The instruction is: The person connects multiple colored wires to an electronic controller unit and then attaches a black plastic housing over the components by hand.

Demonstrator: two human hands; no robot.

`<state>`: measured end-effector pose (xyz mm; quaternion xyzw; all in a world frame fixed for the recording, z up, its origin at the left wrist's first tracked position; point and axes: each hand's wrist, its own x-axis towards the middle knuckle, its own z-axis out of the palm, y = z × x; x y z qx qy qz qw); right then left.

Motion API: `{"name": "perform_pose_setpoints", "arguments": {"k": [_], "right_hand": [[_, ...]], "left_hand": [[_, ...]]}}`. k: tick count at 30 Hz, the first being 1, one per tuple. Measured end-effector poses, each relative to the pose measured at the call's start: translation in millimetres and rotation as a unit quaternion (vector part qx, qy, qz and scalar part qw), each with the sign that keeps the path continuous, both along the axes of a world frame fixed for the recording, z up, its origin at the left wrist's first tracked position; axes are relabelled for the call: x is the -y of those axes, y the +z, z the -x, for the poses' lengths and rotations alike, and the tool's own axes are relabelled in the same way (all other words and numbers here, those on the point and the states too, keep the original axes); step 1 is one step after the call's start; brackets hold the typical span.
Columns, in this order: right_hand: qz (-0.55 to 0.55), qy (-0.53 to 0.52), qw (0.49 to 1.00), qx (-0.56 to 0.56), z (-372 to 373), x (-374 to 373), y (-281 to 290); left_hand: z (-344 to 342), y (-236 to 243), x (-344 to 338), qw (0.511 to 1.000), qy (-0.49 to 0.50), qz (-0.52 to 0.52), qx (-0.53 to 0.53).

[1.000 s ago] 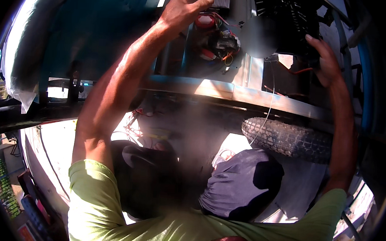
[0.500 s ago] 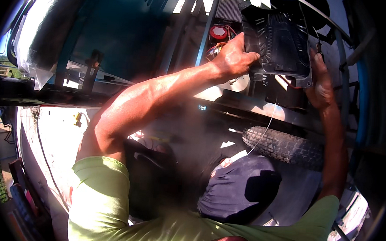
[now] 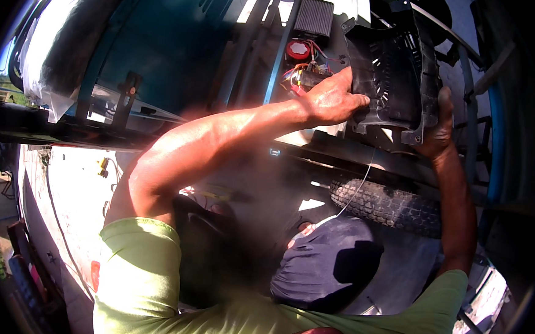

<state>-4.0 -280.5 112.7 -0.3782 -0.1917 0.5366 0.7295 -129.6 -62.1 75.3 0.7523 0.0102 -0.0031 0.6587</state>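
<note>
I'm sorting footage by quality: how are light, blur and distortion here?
Head view, light: harsh sun on the left forearm and lime sleeve, a hard-edged shadow on the dark-clothed knee; head view, blur: haze veils the lower middle, though the tyre tread and slotted black plastic part are readable; head view, distortion: fisheye, with black corners.

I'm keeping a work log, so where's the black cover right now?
In the head view, the black cover is at upper right, held between the left hand and the right hand, above the tyre in the picture.
</note>
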Motion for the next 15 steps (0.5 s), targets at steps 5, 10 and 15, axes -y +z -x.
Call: {"name": "perform_pose_setpoints", "arguments": {"k": [5, 10, 15], "right_hand": [[0.039, -0.028, 0.999, 0.012, 5.7, -10.7, 4.7], [0.087, -0.09, 0.991, 0.056, -19.1, -9.1, -8.4], [0.232, -0.073, 0.958, 0.151, -25.5, -41.1, 1.7]], "left_hand": [[3.6, 13.1, -18.3, 0.989, -0.051, -0.125, -0.062], [-3.5, 8.3, -90.4, 0.98, -0.012, -0.18, -0.089], [24.3, 27.5, -123.2, 0.954, 0.123, -0.254, -0.098]]}}
